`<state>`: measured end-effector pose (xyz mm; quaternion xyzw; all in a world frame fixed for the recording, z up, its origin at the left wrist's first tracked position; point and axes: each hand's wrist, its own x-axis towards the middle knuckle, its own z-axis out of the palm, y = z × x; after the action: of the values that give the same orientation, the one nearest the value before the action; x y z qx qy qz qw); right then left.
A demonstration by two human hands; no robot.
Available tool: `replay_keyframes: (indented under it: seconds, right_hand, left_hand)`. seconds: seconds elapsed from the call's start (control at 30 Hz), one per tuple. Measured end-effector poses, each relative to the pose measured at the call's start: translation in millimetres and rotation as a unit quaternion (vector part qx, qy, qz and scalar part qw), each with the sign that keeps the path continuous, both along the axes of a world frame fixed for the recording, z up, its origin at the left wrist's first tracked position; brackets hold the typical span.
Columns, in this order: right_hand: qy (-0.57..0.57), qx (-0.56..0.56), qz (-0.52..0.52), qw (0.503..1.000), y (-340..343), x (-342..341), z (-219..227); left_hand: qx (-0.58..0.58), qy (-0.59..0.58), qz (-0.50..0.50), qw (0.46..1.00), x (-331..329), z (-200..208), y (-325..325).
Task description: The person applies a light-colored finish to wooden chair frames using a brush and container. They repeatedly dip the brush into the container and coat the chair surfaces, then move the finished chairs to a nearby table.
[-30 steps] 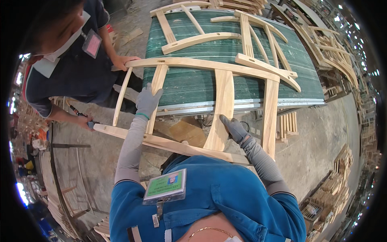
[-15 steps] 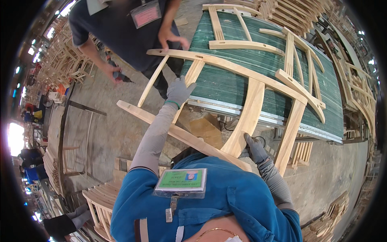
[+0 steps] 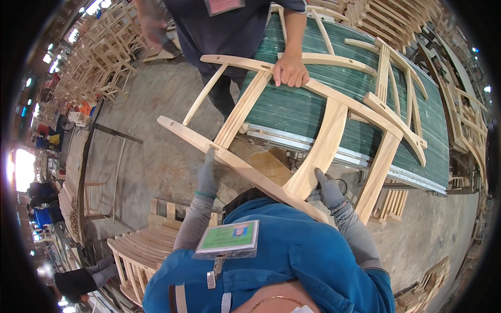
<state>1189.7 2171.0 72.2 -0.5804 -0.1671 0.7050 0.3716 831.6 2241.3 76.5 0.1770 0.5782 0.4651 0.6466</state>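
Observation:
A pale wooden chair frame (image 3: 245, 167) lies tilted between me and the green-topped table, its far curved rail over the tabletop and its near rail by my body. My right hand (image 3: 330, 192), in a grey glove, grips the frame's wide cross slat (image 3: 326, 138), thumb on top and the other fingers partly hidden. My left hand (image 3: 206, 175), gloved too and slightly blurred, is at the near rail beside a grooved cross slat (image 3: 242, 109); its fingers reach up to the rail, stretched out. A co-worker's hand (image 3: 291, 70) presses on the far rail.
The green-topped table (image 3: 292, 115) has a metal front edge and carries another chair frame (image 3: 383, 73). The co-worker (image 3: 209, 31) stands across from me, a dark tool (image 3: 169, 48) in the other hand. A slatted wooden piece (image 3: 138, 250) stands at lower left. Stacked wooden parts (image 3: 386, 23) are behind.
My left hand has left the grooved slat and come down to the near rail. The co-worker has moved right and placed a hand farther along the far rail. My right hand keeps its grip.

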Motion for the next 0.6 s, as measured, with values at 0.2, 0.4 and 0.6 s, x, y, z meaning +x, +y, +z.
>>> replay_keyframes:
  seconds: [0.2, 0.4, 0.6]
  right_hand:
    - [-0.010, -0.032, 0.019, 0.999, 5.4, -0.7, 7.9]
    - [-0.262, 0.040, 0.116, 0.957, 11.9, 40.4, 44.1]
    - [-0.774, 0.187, -0.131, 0.591, 8.9, 150.7, 48.0]
  left_hand:
    - [0.024, -0.207, 0.078, 0.975, 68.4, -4.4, -12.1]
    - [-0.023, -0.157, 0.112, 0.981, 72.1, 2.6, -14.9]
    - [-0.016, -0.166, 0.114, 0.979, 72.6, -1.1, -15.0]
